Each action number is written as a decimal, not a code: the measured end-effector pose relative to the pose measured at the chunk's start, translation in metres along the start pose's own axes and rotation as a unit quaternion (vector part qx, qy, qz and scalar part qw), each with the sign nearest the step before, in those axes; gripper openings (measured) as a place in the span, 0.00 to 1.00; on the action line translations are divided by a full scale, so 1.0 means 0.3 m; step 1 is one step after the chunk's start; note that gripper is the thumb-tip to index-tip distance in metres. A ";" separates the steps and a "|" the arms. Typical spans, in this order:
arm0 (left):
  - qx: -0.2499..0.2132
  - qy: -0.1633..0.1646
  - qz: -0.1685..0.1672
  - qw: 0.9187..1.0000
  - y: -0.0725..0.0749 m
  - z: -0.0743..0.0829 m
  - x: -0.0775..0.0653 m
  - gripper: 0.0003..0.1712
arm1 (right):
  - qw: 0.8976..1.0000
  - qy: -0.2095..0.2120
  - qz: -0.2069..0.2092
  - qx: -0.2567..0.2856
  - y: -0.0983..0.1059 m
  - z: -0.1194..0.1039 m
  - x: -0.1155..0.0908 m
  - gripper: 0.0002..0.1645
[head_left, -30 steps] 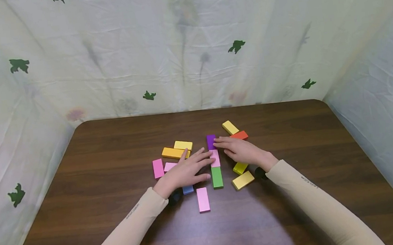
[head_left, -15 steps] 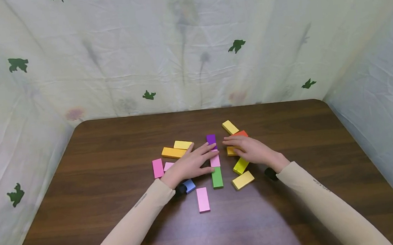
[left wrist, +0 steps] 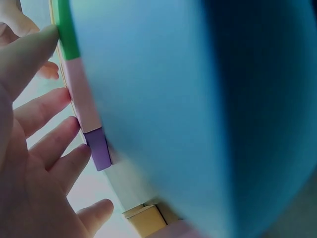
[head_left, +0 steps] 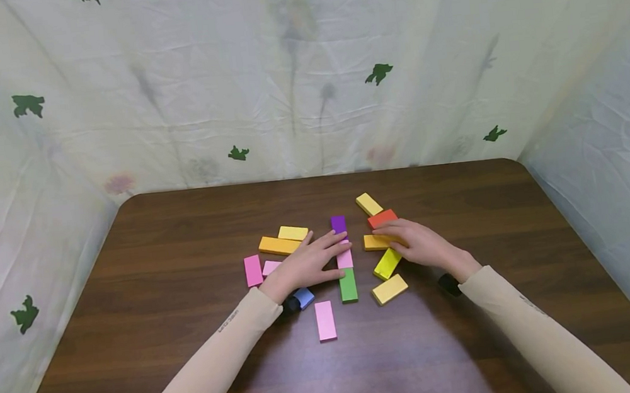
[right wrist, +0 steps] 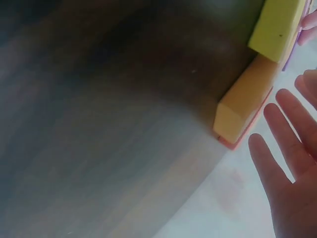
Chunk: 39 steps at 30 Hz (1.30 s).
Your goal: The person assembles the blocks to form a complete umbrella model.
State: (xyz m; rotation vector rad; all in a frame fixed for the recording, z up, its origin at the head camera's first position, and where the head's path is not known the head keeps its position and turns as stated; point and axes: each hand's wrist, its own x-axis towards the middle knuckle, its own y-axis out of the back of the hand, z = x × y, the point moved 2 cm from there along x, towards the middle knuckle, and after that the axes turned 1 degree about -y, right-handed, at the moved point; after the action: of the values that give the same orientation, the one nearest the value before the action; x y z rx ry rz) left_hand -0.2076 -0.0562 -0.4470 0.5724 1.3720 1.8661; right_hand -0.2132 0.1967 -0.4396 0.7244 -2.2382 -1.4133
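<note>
Left hand [head_left: 306,265], right hand [head_left: 423,244] lay loose, empty! A left-hand nudge risked skewing the green block [head_left: 348,287] toward three o'clock

The worktop [head_left: 377,367], from where I stand, shows dark wood grain, smooth, with a soft sheen. The blocks [head_left: 326,321] look smooth and lightly satiny (wood or plastic, I can't tell which). The hanging [head_left: 257,69] behind is thin, creased cloth, and the sleeves [head_left: 217,367] are matt, soft-looking cloth.
</note>
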 end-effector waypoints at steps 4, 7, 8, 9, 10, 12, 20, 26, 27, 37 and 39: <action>0.002 0.001 -0.001 1.000 -0.004 0.001 -0.003 0.37 | 1.000 -0.011 0.000 0.002 0.000 0.010 -0.016 0.23; 0.001 0.005 -0.003 1.000 -0.007 0.003 -0.005 0.37 | 1.000 -0.018 -0.003 0.005 -0.002 0.017 -0.024 0.23; 0.000 0.006 -0.003 1.000 -0.007 0.004 -0.006 0.37 | 1.000 -0.019 -0.004 0.006 -0.003 0.018 -0.026 0.23; -0.001 0.005 -0.002 1.000 -0.007 0.005 -0.007 0.37 | 1.000 -0.019 -0.005 0.008 -0.004 0.020 -0.028 0.23; -0.001 0.005 -0.002 1.000 -0.007 0.007 -0.008 0.37 | 1.000 -0.019 -0.006 0.009 -0.004 0.021 -0.030 0.23; -0.001 0.006 -0.002 1.000 -0.006 0.009 -0.010 0.37 | 1.000 -0.019 -0.006 0.012 -0.003 0.020 -0.034 0.24; 0.004 0.012 0.000 1.000 -0.014 0.011 -0.013 0.37 | 1.000 -0.025 -0.007 0.003 -0.007 0.028 -0.040 0.24; 0.009 0.007 0.006 1.000 -0.019 0.014 -0.018 0.37 | 0.999 -0.038 -0.011 0.005 -0.008 0.033 -0.037 0.24; 0.009 0.005 0.009 1.000 -0.018 0.015 -0.019 0.37 | 0.999 -0.040 -0.011 0.006 -0.008 0.034 -0.037 0.24; 0.007 0.003 0.011 1.000 -0.020 0.023 -0.027 0.37 | 0.999 -0.042 -0.008 -0.007 -0.011 0.039 -0.026 0.25; 0.006 0.004 0.011 1.000 -0.021 0.022 -0.026 0.37 | 0.999 -0.041 -0.007 -0.013 -0.012 0.041 -0.024 0.25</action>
State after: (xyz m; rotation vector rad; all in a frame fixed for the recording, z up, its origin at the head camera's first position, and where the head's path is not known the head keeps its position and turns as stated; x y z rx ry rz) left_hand -0.1959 -0.0572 -0.4503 0.5872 1.3884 1.8808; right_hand -0.2138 0.2086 -0.4484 0.6877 -2.2752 -1.5016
